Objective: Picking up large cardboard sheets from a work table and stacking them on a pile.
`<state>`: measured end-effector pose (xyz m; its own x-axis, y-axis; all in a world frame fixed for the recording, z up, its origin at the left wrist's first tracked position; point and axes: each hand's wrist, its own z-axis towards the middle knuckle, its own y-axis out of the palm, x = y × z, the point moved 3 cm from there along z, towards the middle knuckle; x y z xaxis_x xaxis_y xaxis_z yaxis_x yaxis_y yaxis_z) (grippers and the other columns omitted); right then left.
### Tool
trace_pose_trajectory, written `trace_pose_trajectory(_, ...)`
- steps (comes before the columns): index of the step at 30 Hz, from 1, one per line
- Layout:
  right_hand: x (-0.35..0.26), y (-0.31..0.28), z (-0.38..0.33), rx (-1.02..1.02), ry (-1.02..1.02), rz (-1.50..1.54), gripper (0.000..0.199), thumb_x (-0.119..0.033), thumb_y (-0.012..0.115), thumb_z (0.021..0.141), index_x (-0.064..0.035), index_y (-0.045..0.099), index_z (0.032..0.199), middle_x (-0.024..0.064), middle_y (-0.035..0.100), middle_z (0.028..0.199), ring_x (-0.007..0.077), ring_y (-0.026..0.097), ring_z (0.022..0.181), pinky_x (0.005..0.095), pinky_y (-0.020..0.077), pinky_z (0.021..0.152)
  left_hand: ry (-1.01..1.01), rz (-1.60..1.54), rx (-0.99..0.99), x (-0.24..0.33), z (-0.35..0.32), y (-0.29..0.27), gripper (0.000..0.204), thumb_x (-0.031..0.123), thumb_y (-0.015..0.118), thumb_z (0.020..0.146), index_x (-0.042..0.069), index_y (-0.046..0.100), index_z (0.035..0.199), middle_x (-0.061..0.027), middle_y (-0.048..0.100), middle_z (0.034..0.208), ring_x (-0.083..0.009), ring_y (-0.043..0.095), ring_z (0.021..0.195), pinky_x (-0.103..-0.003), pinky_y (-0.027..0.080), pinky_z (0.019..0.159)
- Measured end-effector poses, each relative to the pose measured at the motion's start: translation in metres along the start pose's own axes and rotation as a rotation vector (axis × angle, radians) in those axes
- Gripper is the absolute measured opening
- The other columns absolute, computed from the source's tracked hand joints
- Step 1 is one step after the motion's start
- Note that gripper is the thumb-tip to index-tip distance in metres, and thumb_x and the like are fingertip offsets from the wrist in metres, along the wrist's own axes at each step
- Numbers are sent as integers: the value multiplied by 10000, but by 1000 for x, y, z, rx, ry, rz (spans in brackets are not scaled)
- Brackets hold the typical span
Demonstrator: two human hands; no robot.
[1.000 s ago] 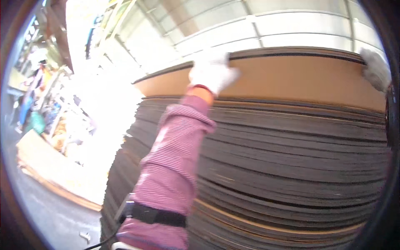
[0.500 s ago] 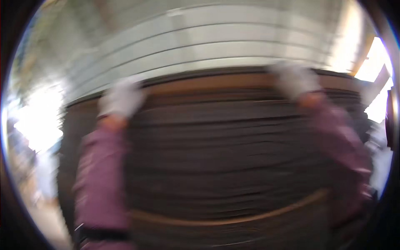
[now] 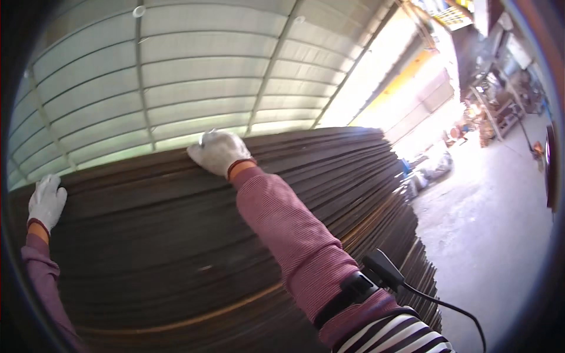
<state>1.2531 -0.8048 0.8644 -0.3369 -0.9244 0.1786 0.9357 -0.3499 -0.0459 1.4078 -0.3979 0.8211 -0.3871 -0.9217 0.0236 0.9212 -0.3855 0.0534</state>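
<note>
A tall stack of thin dark brown boards (image 3: 176, 235) fills the middle of the head view, its layers uneven along the right end. My left hand (image 3: 47, 201), in a white knitted glove, rests at the stack's top edge on the far left. Its thumb stands apart from the fingers, and it appears to hold nothing. Further right, my right hand (image 3: 220, 153), gloved the same way, is closed over the edge of the top board (image 3: 282, 140). Its fingertips are hidden behind that edge.
A pale ribbed wall (image 3: 200, 70) rises behind the stack. Grey floor (image 3: 482, 217) runs along the right, with plastic-wrapped bundles (image 3: 432, 167) and cluttered equipment (image 3: 500, 112) further off. A black device with a cable (image 3: 385, 270) is by my right forearm.
The view has swung to the right and sharpened, showing the stack's right end and the floor. Both hands now appear further left in the picture, still at the top edge.
</note>
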Motion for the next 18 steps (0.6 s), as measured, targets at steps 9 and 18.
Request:
trace_pose_trajectory(9,-69,-115,-128,590,-82,364,502,-402,617,817,-62,589,1186,118,610,1181,313,568,1102,403,469,923,662,-253,-7,164,-274,-273,347,96,637,678,52,637,1022,-117,634,998,-338,612,995,-467,497,911)
trace_pose_trajectory(18,-209,-378,-415,-577,-219,2066,283,-107,610,862,54,596,1094,109,635,943,119,567,710,237,494,592,30,38,-590,209,-475,-686,402,342,659,808,86,606,1114,-132,572,1124,-317,520,1151,-466,413,1023)
